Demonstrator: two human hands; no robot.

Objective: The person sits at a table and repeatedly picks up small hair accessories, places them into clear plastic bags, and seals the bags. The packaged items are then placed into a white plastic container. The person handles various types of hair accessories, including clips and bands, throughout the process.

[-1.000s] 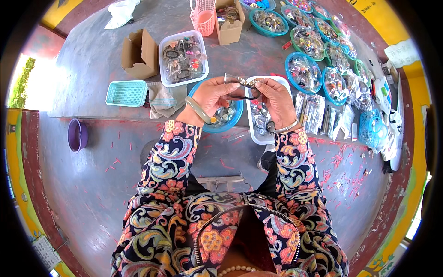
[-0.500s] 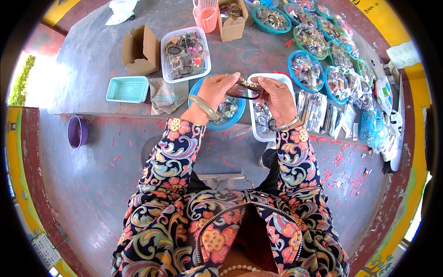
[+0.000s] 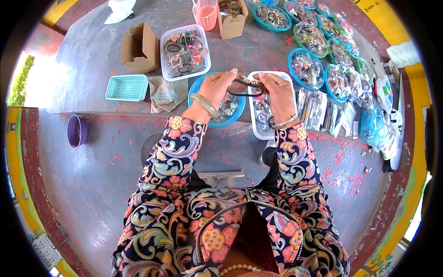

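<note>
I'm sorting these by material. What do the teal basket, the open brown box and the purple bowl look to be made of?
The teal basket looks like moulded plastic, with an even mesh grid and bright uniform colour. The open brown box looks like matt cardboard, with folded flaps. The purple bowl is probably glossy plastic, judging by its smooth rim and even colour, though enamel cannot be ruled out.
</note>
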